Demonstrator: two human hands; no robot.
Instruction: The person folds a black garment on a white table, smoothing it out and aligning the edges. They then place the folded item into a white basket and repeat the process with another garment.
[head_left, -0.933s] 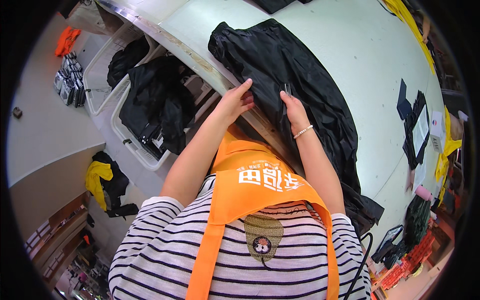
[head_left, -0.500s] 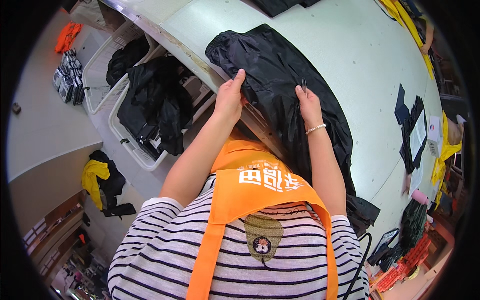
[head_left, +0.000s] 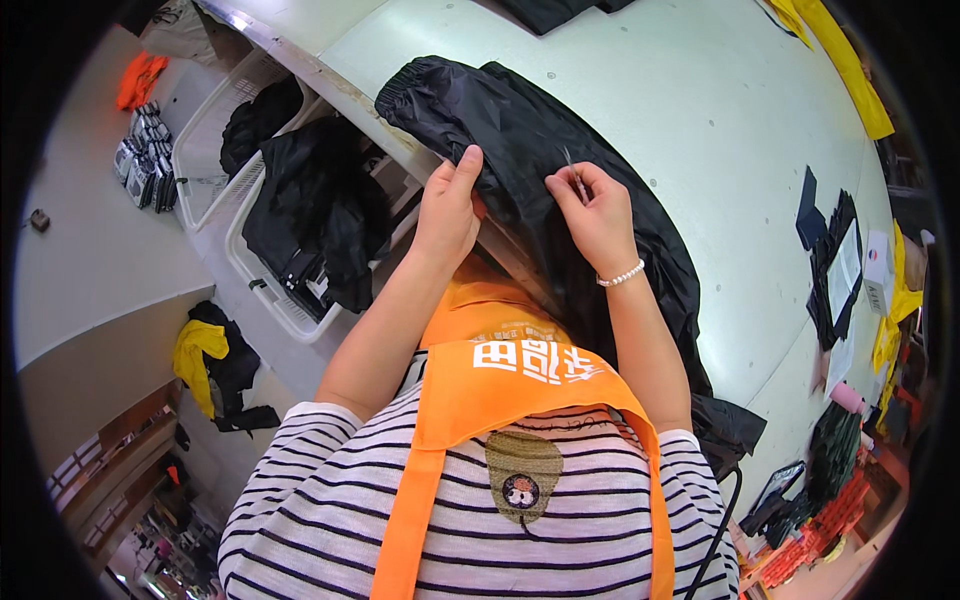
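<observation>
A shiny black garment [head_left: 545, 130] with a gathered elastic edge at its far left end lies along the near edge of the worktable and hangs down over it toward my body. My left hand [head_left: 449, 207] pinches its near edge, thumb extended on top, the other fingers partly hidden. Just to the right, my right hand [head_left: 598, 213] is closed on slim metal thread snips [head_left: 574, 172], whose two thin blades point away from me above the cloth. A beaded bracelet circles the right wrist.
White plastic baskets [head_left: 240, 245] holding black garments stand left of the pale table [head_left: 640, 90]. At the far right lie dark folded pieces [head_left: 830, 270], a white box [head_left: 877, 262] and yellow cloth [head_left: 845, 65]. Another dark bundle [head_left: 730, 425] rests beside my right arm.
My right hand has moved left, closer to my left hand, with the snips now tilted leftward. The garment's elastic end has shifted left and slightly toward me.
</observation>
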